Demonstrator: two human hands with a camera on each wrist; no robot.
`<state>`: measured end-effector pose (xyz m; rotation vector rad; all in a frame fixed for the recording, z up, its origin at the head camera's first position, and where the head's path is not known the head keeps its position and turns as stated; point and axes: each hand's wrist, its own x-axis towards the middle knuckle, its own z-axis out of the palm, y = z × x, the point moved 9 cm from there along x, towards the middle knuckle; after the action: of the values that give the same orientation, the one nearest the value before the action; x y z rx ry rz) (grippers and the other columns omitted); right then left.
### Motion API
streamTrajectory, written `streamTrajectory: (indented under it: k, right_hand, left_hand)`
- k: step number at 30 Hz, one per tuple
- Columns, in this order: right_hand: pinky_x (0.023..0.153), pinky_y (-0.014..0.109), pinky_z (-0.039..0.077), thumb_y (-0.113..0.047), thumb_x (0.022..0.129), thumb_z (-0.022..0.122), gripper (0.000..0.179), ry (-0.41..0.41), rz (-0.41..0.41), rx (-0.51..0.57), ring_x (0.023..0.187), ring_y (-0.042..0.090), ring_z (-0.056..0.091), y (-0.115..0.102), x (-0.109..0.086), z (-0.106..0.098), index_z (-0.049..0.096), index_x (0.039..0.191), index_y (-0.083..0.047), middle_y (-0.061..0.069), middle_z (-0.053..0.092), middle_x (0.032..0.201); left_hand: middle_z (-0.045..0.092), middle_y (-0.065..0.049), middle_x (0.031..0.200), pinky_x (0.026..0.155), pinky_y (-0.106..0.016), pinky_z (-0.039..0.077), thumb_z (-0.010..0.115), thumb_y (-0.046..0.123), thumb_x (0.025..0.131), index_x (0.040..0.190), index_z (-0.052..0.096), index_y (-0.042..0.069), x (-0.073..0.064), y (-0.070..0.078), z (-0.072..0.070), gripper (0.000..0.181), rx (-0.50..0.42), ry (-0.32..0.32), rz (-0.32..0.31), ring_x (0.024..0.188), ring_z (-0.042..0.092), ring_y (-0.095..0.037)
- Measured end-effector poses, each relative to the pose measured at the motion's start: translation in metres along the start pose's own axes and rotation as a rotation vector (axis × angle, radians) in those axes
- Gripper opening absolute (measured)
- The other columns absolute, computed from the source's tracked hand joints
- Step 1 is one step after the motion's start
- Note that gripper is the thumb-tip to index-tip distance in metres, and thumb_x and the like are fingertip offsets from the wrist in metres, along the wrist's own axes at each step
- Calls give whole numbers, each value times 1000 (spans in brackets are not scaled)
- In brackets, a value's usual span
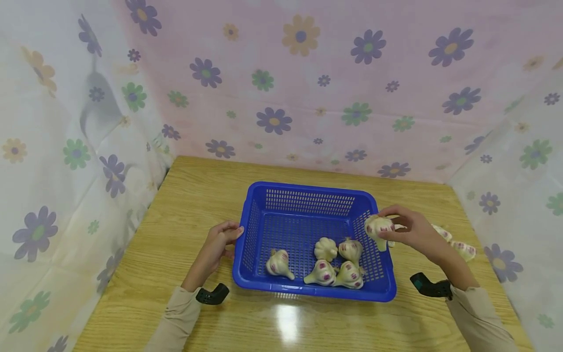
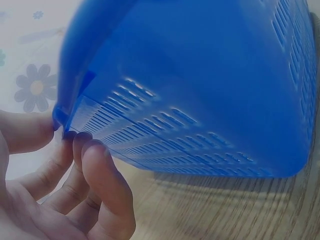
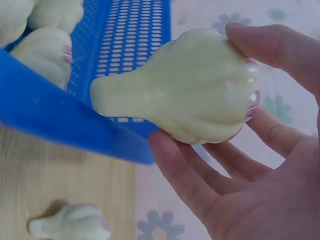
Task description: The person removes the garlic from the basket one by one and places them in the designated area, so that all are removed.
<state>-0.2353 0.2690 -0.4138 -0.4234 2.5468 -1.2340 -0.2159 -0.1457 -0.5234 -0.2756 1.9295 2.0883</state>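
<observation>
A blue plastic basket with slotted walls stands on the table, several garlic bulbs lying in its front and right part. My left hand pinches the basket's left rim between thumb and fingers; the left wrist view shows this grip on the rim close up. Over the basket's right wall, my right hand holds one garlic bulb between thumb and fingers, its stem pointing toward the basket. The underside of that bulb is partly hidden by the fingers.
To the right of the basket, more garlic bulbs lie on the wooden table, partly hidden behind my right hand and wrist. Flower-patterned cloth hangs behind the table and along both sides.
</observation>
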Motion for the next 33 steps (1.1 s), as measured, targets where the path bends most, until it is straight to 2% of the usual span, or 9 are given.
streamTrajectory:
  k: [3,9,14,17,22,28,30,33]
  right_hand:
    - [78,29,51,-22,91,64,39,28,6,-2,111,20,51,1,-7,-10,51,126,-10,8,47,130]
    - [80,20,47,-23,92,63,41,59,35,-28,123,40,39,8,-20,-26,49,128,-9,8,44,133]
    - [72,27,49,-21,92,63,40,83,44,-65,112,20,46,19,-31,-32,49,127,-8,6,45,129]
    - [72,27,49,-22,92,64,40,86,54,-93,108,16,47,28,-36,-33,50,127,-9,8,45,131]
    - [75,28,50,-24,92,63,43,65,97,-99,110,22,49,47,-44,-29,49,128,-6,14,42,135]
    - [79,46,49,-25,92,62,49,22,159,-23,116,49,43,69,-51,-16,45,130,1,25,36,138]
    - [79,48,49,-25,92,63,50,14,178,8,115,51,43,77,-52,-11,45,130,1,26,35,139]
    - [76,45,51,-25,91,64,52,8,206,59,111,46,49,89,-52,-3,44,131,3,26,38,136]
  left_hand:
    - [60,-7,88,46,-32,48,62,23,92,110,56,-3,0,0,0,32,5,-1,5,71,59,-18]
    - [59,-7,87,45,-32,48,61,23,92,109,56,-3,0,0,-1,31,15,-2,7,71,59,-19]
    - [60,-7,87,45,-30,47,62,23,92,108,56,-3,1,-2,-2,31,12,0,9,70,60,-19]
    - [60,-8,87,44,-29,47,63,23,91,107,57,-2,1,-2,-3,31,4,10,8,70,60,-19]
    - [61,-9,87,43,-28,46,63,23,90,105,58,0,1,-3,-3,28,-11,21,1,69,61,-20]
    - [62,-8,86,42,-28,47,63,23,90,105,58,1,1,-4,-3,27,-14,20,-3,69,61,-20]
    - [62,-8,86,42,-28,47,64,24,90,106,58,1,1,-4,-2,28,-14,19,0,69,61,-20]
    - [62,-9,86,42,-28,46,64,24,90,105,58,1,1,-4,-2,28,-17,21,-1,69,61,-20]
